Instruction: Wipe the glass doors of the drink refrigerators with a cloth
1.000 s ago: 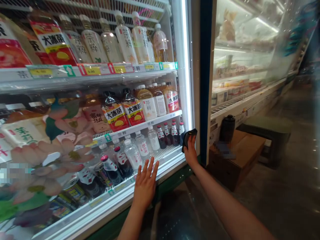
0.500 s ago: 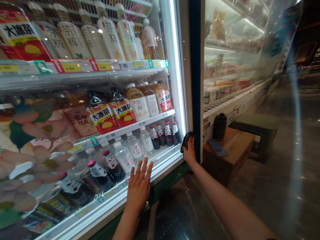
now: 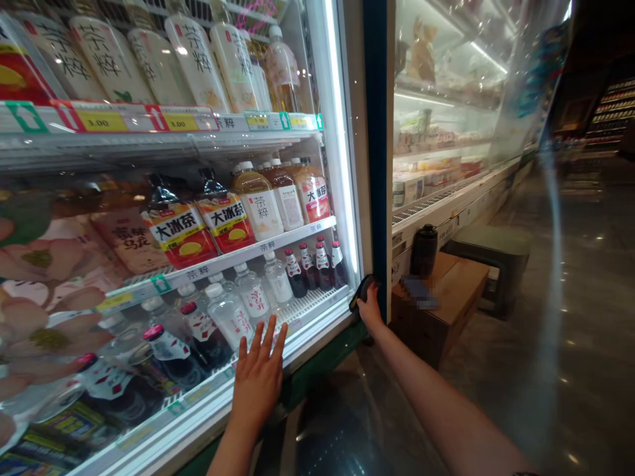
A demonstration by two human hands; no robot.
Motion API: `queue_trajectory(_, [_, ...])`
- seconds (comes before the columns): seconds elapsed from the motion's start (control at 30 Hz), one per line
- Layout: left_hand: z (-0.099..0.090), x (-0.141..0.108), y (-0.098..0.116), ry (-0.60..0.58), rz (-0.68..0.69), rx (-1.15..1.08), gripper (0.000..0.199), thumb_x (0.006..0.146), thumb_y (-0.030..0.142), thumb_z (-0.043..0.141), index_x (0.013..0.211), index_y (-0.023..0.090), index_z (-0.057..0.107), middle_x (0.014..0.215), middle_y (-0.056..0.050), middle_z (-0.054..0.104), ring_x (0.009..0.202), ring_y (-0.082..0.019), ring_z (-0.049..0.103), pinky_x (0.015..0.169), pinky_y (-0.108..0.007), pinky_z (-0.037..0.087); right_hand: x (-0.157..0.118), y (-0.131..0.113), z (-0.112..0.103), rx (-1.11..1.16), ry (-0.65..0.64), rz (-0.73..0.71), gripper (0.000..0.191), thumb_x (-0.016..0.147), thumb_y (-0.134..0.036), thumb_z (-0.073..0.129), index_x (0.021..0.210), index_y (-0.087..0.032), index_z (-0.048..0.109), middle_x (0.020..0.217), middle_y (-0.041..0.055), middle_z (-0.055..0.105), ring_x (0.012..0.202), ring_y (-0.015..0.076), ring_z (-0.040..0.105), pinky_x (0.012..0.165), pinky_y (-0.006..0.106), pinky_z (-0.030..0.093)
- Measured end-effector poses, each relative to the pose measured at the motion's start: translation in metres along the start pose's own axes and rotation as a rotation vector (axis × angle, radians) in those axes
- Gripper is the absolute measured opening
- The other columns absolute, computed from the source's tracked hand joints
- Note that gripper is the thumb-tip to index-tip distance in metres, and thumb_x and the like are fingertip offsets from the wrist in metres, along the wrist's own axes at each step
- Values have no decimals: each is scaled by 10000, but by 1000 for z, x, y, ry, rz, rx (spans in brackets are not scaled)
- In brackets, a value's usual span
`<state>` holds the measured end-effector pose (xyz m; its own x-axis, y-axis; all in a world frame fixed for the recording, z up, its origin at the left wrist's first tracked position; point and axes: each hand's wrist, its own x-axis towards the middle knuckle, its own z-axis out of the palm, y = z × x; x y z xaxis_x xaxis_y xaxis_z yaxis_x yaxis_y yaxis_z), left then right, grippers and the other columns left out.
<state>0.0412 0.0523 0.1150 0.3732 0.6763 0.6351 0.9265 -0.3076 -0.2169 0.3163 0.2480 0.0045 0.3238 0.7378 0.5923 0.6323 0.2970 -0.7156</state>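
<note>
in a shop aisle (image 3: 501, 390), i'm pressing my open left hand (image 3: 258, 383) flat on a drinks cooler's glass door (image 3: 342, 165) at seven o'clock, my right hand (image 3: 371, 312) gripping a dark object (image 3: 364, 293) at four o'clock.

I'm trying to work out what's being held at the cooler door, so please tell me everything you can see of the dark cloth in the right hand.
The dark cloth is a small, bunched piece of black or very dark fabric, soft and matte-looking, with no visible print or label; its weave is too small to tell. The person's right hand grips it from below, with the fingers curled around it. It sits low against the blue upright frame of the cooler, at the glass door's edge.
</note>
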Motion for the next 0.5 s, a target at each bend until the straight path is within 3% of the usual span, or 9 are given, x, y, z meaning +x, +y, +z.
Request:
queue_trajectory(0.17, [-5, 3, -1, -9, 7, 19, 805, 919, 187, 559, 1618, 312, 179, 1667, -59, 228, 1557, -275, 125, 1274, -547, 102, 33, -21, 2, 30, 11, -13, 840, 972, -281, 430, 1624, -244, -99, 1704, 171, 26, 1550, 343, 177, 1162, 564, 341])
queue_trajectory(0.23, [-7, 3, -2, -4, 9, 21, 802, 926, 173, 543, 1619, 317, 166, 1664, -62, 243, 1557, -267, 129, 1275, -540, 102, 34, -28, 1, 28, -7, -23, 809, 980, -304, 430, 1631, -275, -49, 1710, 130, -25, 1559, 348, 124, 1172, 585, 318])
queue_trajectory(0.37, [-13, 4, -4, 16, -8, 9, 822, 930, 177, 545, 1622, 325, 127, 1664, -60, 248, 1560, -257, 124, 1277, -524, 92, 24, -27, -2, 57, -57, -18, 803, 977, -279, 424, 1631, -290, -41, 1710, 130, 51, 1566, 314, 109, 1171, 559, 340])
queue_trajectory(0.5, [-21, 8, -7, 9, -22, 40, 834, 929, 168, 548, 1622, 328, 113, 1675, -54, 207, 1562, -267, 108, 1276, -539, 75, 44, -33, -3, 112, -19, 17, 774, 1009, -306, 327, 1609, -264, -160, 1689, 187, 116, 1569, 289, 102, 1164, 573, 334])
